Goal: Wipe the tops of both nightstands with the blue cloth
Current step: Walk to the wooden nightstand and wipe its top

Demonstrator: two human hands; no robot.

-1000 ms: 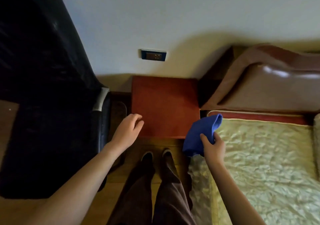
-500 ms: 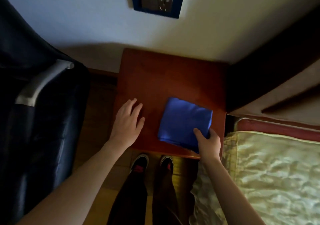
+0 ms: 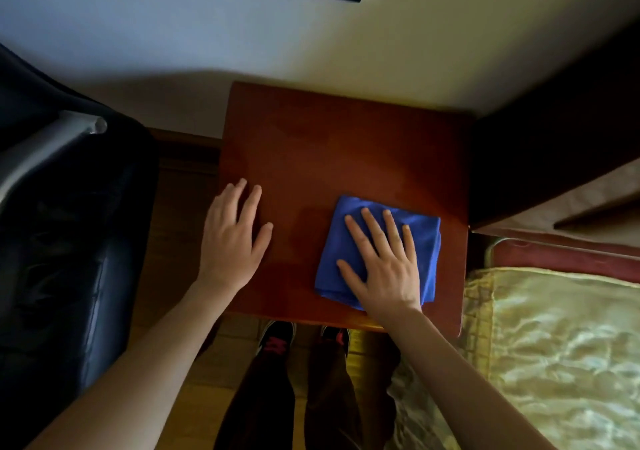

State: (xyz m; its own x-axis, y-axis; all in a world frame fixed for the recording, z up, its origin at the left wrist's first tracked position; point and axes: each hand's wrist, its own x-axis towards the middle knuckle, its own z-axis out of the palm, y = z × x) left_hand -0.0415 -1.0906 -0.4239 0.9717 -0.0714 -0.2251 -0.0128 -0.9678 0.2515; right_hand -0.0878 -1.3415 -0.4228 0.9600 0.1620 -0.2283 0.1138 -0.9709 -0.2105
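Since the earlier frame the right hand [image 3: 384, 266] has let go its pinch and now presses flat on the blue cloth [image 3: 377, 249] near the nightstand [image 3: 329, 152] top's front right corner; left hand [image 3: 232, 238] rests flat, fingers straight, at the left edge. Wiping looks ready to begin.

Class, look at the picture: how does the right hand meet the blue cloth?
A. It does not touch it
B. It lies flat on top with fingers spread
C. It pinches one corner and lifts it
B: the right hand lies flat, fingers spread, on the cloth on the nightstand.

Head view, steep downward, close over nightstand [image 3: 346, 159].
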